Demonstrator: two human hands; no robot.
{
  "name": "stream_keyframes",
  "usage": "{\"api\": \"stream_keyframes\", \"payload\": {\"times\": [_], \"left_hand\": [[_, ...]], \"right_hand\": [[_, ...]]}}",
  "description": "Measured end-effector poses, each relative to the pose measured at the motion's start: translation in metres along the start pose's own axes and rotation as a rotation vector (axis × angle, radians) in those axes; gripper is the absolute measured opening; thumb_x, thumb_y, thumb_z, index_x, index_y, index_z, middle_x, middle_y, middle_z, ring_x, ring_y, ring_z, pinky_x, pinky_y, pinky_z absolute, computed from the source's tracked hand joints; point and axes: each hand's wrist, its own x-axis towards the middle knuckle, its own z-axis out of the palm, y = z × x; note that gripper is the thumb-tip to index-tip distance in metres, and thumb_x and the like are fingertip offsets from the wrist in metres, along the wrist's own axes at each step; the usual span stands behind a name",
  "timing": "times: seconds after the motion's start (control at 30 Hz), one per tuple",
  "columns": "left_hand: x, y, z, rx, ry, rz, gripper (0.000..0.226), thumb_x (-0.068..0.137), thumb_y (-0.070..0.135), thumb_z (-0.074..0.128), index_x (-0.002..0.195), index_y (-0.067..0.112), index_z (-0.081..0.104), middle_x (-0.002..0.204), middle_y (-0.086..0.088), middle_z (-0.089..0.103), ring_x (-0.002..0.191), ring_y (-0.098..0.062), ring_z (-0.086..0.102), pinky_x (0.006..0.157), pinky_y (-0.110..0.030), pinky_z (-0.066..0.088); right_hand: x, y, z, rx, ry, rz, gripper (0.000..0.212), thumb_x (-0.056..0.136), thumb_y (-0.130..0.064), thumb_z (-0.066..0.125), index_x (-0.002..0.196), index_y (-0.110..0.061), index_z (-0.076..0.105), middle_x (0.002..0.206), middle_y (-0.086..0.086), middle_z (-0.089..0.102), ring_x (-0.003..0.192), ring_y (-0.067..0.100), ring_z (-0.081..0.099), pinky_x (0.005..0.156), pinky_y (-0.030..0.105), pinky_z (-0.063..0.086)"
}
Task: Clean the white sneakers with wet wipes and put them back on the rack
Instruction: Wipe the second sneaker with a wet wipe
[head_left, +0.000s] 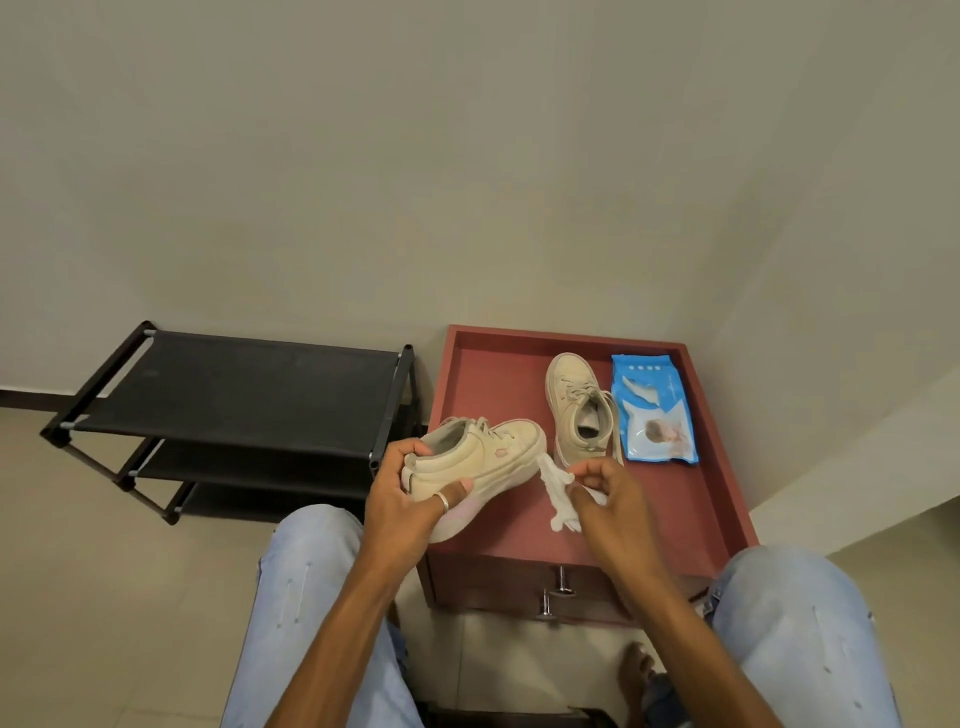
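Left hand (405, 499) grip clamped on sneaker (483, 452) heel, sole edge turned toward wipe (556, 491); right hand (608, 499) grip pinches it centre-frame, likely finding a clean face.

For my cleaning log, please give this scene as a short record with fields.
left hand: holds one sneaker at the heel
right hand: pinches a wet wipe, near the held shoe's toe
other sneaker: lies on the red cabinet top
wipes pack: blue, beside that shoe
rack: black, left of the cabinet
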Motion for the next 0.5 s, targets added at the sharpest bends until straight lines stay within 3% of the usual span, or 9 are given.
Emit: {"api": "stream_keyframes", "payload": {"times": [0.13, 0.23, 0.33, 0.5], "left_hand": [[-0.008, -0.007, 0.010, 0.029, 0.039, 0.005, 0.047, 0.074, 0.015, 0.091, 0.101, 0.036, 0.058, 0.104, 0.011, 0.072, 0.097, -0.010, 0.071, 0.081, -0.038, 0.063], [-0.008, -0.007, 0.015, 0.015, 0.049, 0.007, 0.041, 0.077, 0.019, 0.089, 0.102, 0.031, 0.059, 0.108, 0.006, 0.071, 0.100, -0.013, 0.070, 0.084, -0.040, 0.063], [-0.010, -0.004, 0.018, -0.002, 0.040, -0.003, 0.032, 0.082, 0.024, 0.086, 0.099, 0.030, 0.060, 0.114, 0.000, 0.068, 0.105, -0.021, 0.067, 0.084, -0.039, 0.060], [-0.020, 0.002, 0.026, -0.075, -0.013, -0.011, 0.021, 0.086, 0.034, 0.080, 0.100, 0.034, 0.065, 0.132, -0.003, 0.058, 0.115, -0.020, 0.064, 0.087, -0.036, 0.061]], "right_hand": [[0.001, -0.006, 0.009, 0.031, -0.007, -0.006, 0.021, 0.089, -0.005, 0.060, 0.086, -0.026, 0.061, 0.088, -0.009, 0.068, 0.080, 0.002, 0.064, 0.063, 0.017, 0.048], [-0.006, -0.006, 0.019, 0.055, -0.052, 0.018, 0.026, 0.089, -0.002, 0.055, 0.078, -0.024, 0.066, 0.079, -0.007, 0.070, 0.067, 0.007, 0.068, 0.057, 0.021, 0.050], [-0.011, -0.006, 0.028, 0.036, -0.107, 0.036, 0.035, 0.091, -0.003, 0.053, 0.072, -0.026, 0.072, 0.080, -0.009, 0.072, 0.069, 0.011, 0.067, 0.057, 0.021, 0.050], [-0.020, -0.010, 0.036, -0.010, -0.219, 0.046, 0.021, 0.082, -0.014, 0.060, 0.093, -0.028, 0.070, 0.099, -0.010, 0.068, 0.087, 0.004, 0.064, 0.066, 0.014, 0.046]]}}
